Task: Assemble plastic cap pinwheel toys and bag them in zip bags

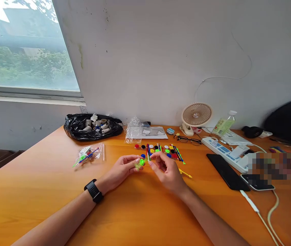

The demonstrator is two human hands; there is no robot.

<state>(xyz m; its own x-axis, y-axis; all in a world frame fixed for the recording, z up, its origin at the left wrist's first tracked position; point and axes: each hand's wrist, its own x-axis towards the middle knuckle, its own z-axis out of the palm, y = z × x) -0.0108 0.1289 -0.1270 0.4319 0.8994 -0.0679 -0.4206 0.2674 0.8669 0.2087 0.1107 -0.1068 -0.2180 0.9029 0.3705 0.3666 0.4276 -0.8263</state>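
Note:
My left hand (121, 171), with a black watch on its wrist, pinches a small bright green round plastic piece (142, 162) that has a clear part at its edge. Close beside it, my right hand (171, 176) has thumb and forefinger closed around a thin, pale stick-like piece (148, 157); its exact kind is too small to make out. Just beyond the hands lie several round coloured discs (136, 146) and thin coloured plastic sticks (178, 154). A yellow arrow-tipped stick (185, 173) rests by my right hand, partly hidden.
Left of the hands lies a clear bag of coloured pieces (90, 155). Behind are a black plastic bag (71, 128) holding cardboard rolls, a small fan (197, 115) and glasses (188, 139). A power strip (223, 152), phone (226, 171), bottle (223, 125) and cables occupy the right.

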